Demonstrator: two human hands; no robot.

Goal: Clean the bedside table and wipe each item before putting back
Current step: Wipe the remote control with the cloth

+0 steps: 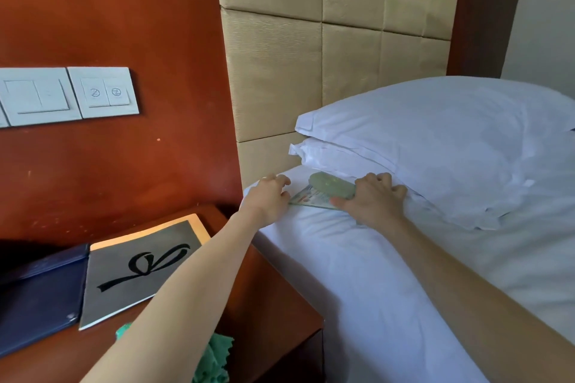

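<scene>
A flat printed card [306, 197] lies on the white bed sheet [357, 274] near the pillows, with a pale green oblong object [331, 185] on top of it. My left hand [269, 199] pinches the card's left edge. My right hand [373, 199] grips the right end of the green object, thumb on the card. On the wooden bedside table [273, 298] lie a grey booklet with a black ribbon drawing [140, 267] and a dark blue folder [37, 295]. A green cloth [214, 357] sits at the table's front, partly hidden by my left forearm.
Two white pillows [435, 140] are stacked at the head of the bed against a padded beige headboard [326, 40]. White wall switches [68, 95] sit on the red-brown wall panel above the table.
</scene>
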